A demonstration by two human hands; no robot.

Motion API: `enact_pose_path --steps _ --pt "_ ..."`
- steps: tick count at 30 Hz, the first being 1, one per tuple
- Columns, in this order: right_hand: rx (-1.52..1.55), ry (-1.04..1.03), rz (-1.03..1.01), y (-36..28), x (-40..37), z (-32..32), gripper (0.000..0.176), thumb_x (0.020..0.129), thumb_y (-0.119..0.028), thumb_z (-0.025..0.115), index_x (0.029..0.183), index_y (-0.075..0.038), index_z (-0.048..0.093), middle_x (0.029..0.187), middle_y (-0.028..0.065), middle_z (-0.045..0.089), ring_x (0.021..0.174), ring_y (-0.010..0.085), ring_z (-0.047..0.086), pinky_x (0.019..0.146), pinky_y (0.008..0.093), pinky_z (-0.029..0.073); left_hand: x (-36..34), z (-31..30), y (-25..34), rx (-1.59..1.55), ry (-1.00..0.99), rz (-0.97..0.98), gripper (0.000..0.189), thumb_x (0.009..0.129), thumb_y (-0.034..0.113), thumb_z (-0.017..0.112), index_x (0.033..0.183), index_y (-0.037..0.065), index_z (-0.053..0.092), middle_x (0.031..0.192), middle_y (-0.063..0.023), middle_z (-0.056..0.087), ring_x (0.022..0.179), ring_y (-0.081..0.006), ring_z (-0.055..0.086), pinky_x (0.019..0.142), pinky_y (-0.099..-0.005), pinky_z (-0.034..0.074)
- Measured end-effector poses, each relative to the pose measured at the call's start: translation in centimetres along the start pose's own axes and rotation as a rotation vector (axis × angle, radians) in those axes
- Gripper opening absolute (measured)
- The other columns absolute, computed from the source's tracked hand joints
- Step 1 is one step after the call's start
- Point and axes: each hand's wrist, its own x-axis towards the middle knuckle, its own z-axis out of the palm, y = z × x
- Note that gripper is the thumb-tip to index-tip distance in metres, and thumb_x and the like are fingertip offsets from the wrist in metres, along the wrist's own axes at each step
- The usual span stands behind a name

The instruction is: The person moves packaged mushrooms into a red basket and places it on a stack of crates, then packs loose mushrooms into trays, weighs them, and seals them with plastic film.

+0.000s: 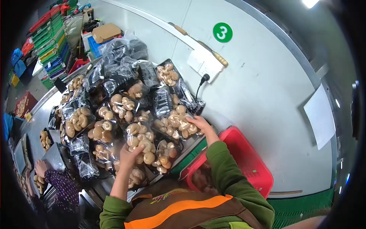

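Grasping one mushroom pack each: left hand amid pile, right hand near basket rim

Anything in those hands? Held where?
The left hand grips a clear-wrapped brown mushroom pack by its left edge; the right hand, a second pack by its right end.

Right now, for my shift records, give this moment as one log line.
left hand: on wrapped mushroom pack; right hand: on another pack; grips: unclear; red basket: partly behind right sleeve

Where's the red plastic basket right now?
In the head view, the red plastic basket is right of and below centre, partly hidden behind the green right sleeve.
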Motion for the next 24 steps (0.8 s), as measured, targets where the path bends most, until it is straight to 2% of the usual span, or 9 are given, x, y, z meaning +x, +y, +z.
enact_pose_path --steps 1,3,5,6,7,9,14,19,24 --pt "-0.007 -0.027 -0.017 -0.7 -0.2 0.1 0.073 0.077 -0.038 0.076 0.128 0.004 0.047 0.118 0.0126 0.058 0.104 0.0176 0.058 0.085 0.0322 0.049 0.3 0.2 0.3 -0.071 0.022 -0.044 0.058 0.075 0.027 0.077 0.118 -0.005 0.054 0.108 -0.0122 0.062 0.095 -0.017 0.06 0.083 -0.0306 0.049" --pt "-0.02 0.013 -0.013 -0.4 -1.3 1.4 0.072 0.078 -0.037 0.075 0.129 0.005 0.046 0.119 0.0126 0.058 0.105 0.0183 0.058 0.085 0.0352 0.049 -0.1 -0.6 1.6 -0.141 0.049 -0.12 0.053 0.075 0.024 0.077 0.115 -0.004 0.055 0.107 -0.0118 0.062 0.094 -0.0157 0.06 0.082 -0.0297 0.049" --pt "0.062 0.225 0.106 -0.8 -0.4 1.0 0.063 0.079 -0.035 0.075 0.123 0.004 0.053 0.114 0.0082 0.062 0.096 0.0143 0.06 0.087 0.0306 0.047 2.2 0.1 4.9 -0.451 -0.006 0.082 0.052 0.079 0.025 0.074 0.116 -0.004 0.052 0.107 -0.0107 0.061 0.092 -0.0183 0.061 0.081 -0.0321 0.05" --pt "0.222 0.111 0.099 -0.4 -0.2 0.6 0.065 0.081 -0.037 0.072 0.128 0.002 0.049 0.117 0.0101 0.06 0.1 0.0167 0.061 0.089 0.0345 0.048 2.5 0.2 6.7 -0.498 0.05 0.062 0.052 0.08 0.025 0.073 0.118 -0.003 0.051 0.107 -0.0105 0.061 0.093 -0.0194 0.061 0.082 -0.033 0.051" --pt "0.211 0.108 0.106 -0.2 -0.2 0.5 0.065 0.081 -0.037 0.072 0.128 0.002 0.049 0.117 0.0101 0.06 0.1 0.0167 0.061 0.089 0.0345 0.048 3.0 0.1 8.2 -0.54 0.11 0.047 0.053 0.081 0.025 0.072 0.119 -0.002 0.049 0.108 -0.0104 0.06 0.094 -0.0205 0.061 0.082 -0.0339 0.051" --pt "0.346 -0.118 0.088 -0.4 -0.2 0.6 0.059 0.083 -0.036 0.07 0.126 -0.001 0.052 0.116 0.0092 0.061 0.101 0.0176 0.06 0.087 0.035 0.05 5.8 -1.3 7.7 -0.584 0.15 0.047 0.053 0.082 0.025 0.071 0.121 -0.001 0.048 0.111 -0.01 0.059 0.097 -0.0214 0.06 0.082 -0.0357 0.051" --pt "0.294 -0.162 0.117 -0.4 -0.2 0.3 0.053 0.084 -0.035 0.069 0.124 -0.004 0.055 0.115 0.0074 0.062 0.103 0.0172 0.06 0.087 0.0337 0.05 4.1 -1.6 4.8 -0.7 0.024 -0.064 0.048 0.084 0.025 0.069 0.12 0.0 0.049 0.111 -0.0103 0.059 0.1 -0.0227 0.06 0.083 -0.0376 0.052" --pt "0.273 -0.16 0.107 0.4 0.6 0.4 0.055 0.084 -0.034 0.069 0.126 -0.003 0.051 0.114 0.0078 0.062 0.099 0.017 0.061 0.086 0.0326 0.05 2.9 -1.2 0.7 -0.53 0.092 -0.128 0.051 0.082 0.027 0.071 0.118 -0.001 0.05 0.109 -0.0102 0.06 0.095 -0.0194 0.061 0.081 -0.0334 0.052" --pt "0.291 -0.235 0.133 -0.2 -0.5 1.3 0.047 0.085 -0.033 0.069 0.117 -0.001 0.057 0.11 0.0079 0.064 0.095 0.0162 0.063 0.082 0.0325 0.052 1.8 -1.4 0.0 -0.429 0.13 -0.102 0.053 0.08 0.025 0.073 0.12 -0.002 0.05 0.109 -0.0103 0.061 0.096 -0.0177 0.061 0.082 -0.0306 0.05"
